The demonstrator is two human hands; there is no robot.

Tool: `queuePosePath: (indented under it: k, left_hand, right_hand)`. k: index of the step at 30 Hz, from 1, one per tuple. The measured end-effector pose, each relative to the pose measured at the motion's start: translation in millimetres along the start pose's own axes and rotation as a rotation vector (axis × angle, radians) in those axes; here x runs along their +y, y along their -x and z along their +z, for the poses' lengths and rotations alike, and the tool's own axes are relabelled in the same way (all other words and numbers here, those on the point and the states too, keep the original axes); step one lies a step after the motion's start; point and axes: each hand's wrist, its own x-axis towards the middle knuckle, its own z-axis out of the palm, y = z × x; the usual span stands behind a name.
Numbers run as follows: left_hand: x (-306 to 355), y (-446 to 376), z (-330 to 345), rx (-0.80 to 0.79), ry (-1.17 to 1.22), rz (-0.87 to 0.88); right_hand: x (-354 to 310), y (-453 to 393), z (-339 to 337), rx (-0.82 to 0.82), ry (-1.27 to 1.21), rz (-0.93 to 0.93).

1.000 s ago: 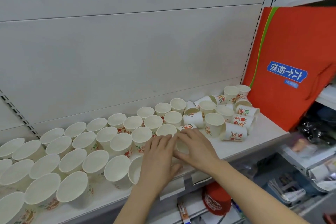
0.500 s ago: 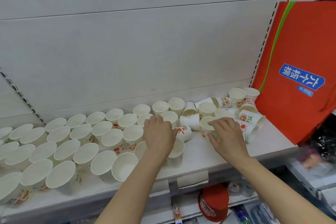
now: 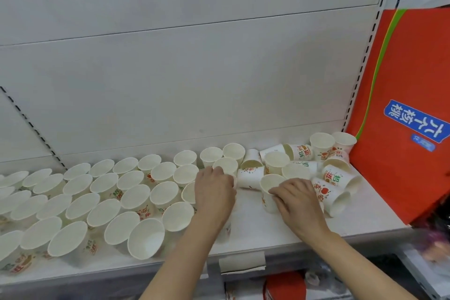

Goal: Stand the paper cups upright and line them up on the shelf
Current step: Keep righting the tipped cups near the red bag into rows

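Rows of upright white paper cups (image 3: 136, 196) with red and green print fill the left and middle of the white shelf (image 3: 365, 217). At the right, toppled cups (image 3: 337, 178) lie in a heap among a few upright ones. One cup lies on its side (image 3: 250, 178) between my hands. My left hand (image 3: 214, 192) curls down over a cup that it mostly hides, at the right end of the rows. My right hand (image 3: 299, 202) grips an upright cup (image 3: 270, 184) by its side, thumb near the rim.
An orange bag (image 3: 401, 95) with a blue label stands against the shelf's right end, touching the heap. A grey back panel rises behind the cups. A curled paper tag (image 3: 241, 264) hangs on the shelf's front edge. Goods lie on the shelves below.
My hands were together at the shelf front one second ago. The left one moved back to the end of the rows; the right one moved right and took hold of an upright cup.
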Motion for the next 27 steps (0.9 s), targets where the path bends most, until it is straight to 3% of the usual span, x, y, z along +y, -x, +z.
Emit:
queuePosePath:
  k: [3, 6, 9, 13, 15, 17, 22, 27]
  left_hand:
    - [0.3, 2.9, 6.5, 0.007, -0.117, 0.069]
    - [-2.1, -5.8, -0.1, -0.007, 0.076, -0.034]
    - [5.6, -27.9, -7.7, 0.097, 0.214, 0.071]
    - [22.7, -65.5, 5.7, -0.161, 0.156, 0.448]
    - [29.1, -76.7, 15.7, -0.326, 0.124, 0.509]
    - [30.1, -85.4, 23.2, -0.388, 0.114, 0.515]
    - [20.4, -88.5, 22.3, -0.287, 0.198, 0.504]
    - [2.8, -79.5, 14.5, -0.094, 0.235, 0.493]
  right_hand:
    - [-8.0, 3.3, 6.5, 0.009, -0.076, -0.056]
    - [-17.6, 5.7, 10.0, 0.029, -0.145, -0.107]
    - [-26.2, 5.8, 8.1, 0.038, -0.188, -0.142]
    - [-29.7, 3.9, 0.3, 0.034, -0.225, -0.165]
    - [-23.7, -0.7, -6.2, 0.070, -0.217, -0.128]
    - [-10.7, -11.0, -11.8, 0.113, -0.165, -0.064]
    - [27.0, -50.1, -8.5, 0.177, -0.054, 0.027]
    - [45.9, -87.8, 11.6, 0.094, -0.045, 0.127]
